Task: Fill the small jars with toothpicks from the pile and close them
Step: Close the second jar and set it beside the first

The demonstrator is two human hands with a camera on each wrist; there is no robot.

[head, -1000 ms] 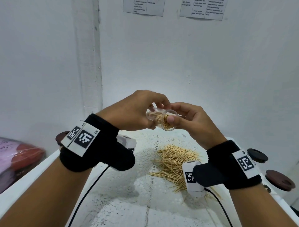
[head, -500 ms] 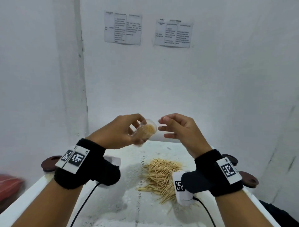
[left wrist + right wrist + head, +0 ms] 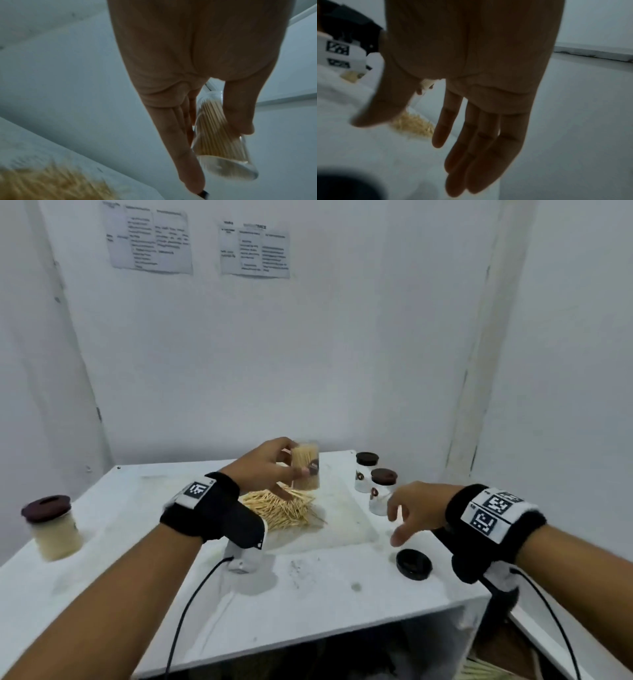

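Holding a full jar aloft, right hand empty

Gripping the open jar (image 3: 306,465) of toothpicks, my left hand (image 3: 263,467) keeps it upright in the air, thumb on one side and fingers on the other, as the left wrist view (image 3: 221,135) shows. That jar is packed with toothpicks and has no lid on. Directly beneath it and just below my left hand lies the pile of toothpicks (image 3: 282,508) on the desk (image 3: 308,594).

My right hand (image 3: 416,510) hangs above the desk with its fingers (image 3: 471,148) spread and relaxed, holding nothing. Just below and nearer to me than that hand sits a loose dark lid (image 3: 413,564), lying flat on the desk, apart from the fingertips. Beyond the right hand, between it and the wall, stand two lidded jars (image 3: 375,481), one behind the other; they look clear, and I cannot tell what is in them.

Far out to the left of my left hand, near the desk's edge, stands another filled jar (image 3: 54,527) with a dark brown lid on it. Black wrist straps (image 3: 209,506) with printed markers wrap both of my wrists, and a cable (image 3: 191,604) runs down from the left one. Two printed sheets (image 3: 202,248) hang on the wall ahead.
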